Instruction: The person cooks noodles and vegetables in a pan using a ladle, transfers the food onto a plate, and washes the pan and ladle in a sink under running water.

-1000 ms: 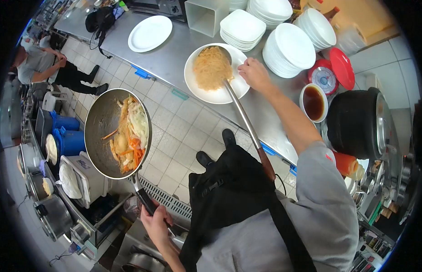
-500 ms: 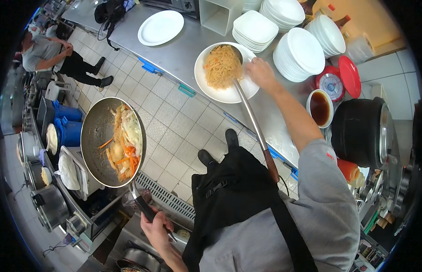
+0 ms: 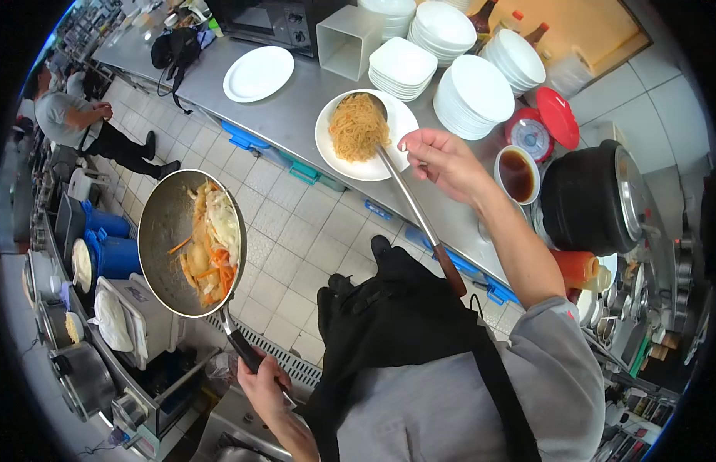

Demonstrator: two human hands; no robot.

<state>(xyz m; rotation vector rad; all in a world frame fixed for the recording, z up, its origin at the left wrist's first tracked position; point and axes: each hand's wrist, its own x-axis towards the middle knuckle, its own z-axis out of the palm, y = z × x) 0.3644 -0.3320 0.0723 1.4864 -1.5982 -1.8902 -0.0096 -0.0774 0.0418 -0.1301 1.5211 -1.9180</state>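
My left hand (image 3: 263, 377) is closed round the black handle of a frying pan (image 3: 164, 242), held out over the floor. Sliced vegetables (image 3: 214, 258), with orange strips and pale pieces, lie along the pan's right side. On the counter, a white plate (image 3: 403, 115) bears a mound of noodles (image 3: 353, 129). A ladle (image 3: 412, 194) rests with its bowl against the noodles, its wooden-ended handle reaching past the counter edge. My right hand (image 3: 444, 163) hovers at the plate's right rim, fingers bent but apart, with no clear hold on anything.
An empty oval plate (image 3: 258, 75) and stacks of white bowls (image 3: 473, 92) stand on the steel counter (image 3: 296, 115). Nearby are a bowl of brown sauce (image 3: 516, 174), a red scale (image 3: 530, 135) and a black pot (image 3: 593, 196). Another person (image 3: 73, 115) stands far left.
My right hand has let go of the plate's rim and drawn slightly away. My left hand keeps the pan in nearly the same place. The view has shifted, moving the counter leftward.
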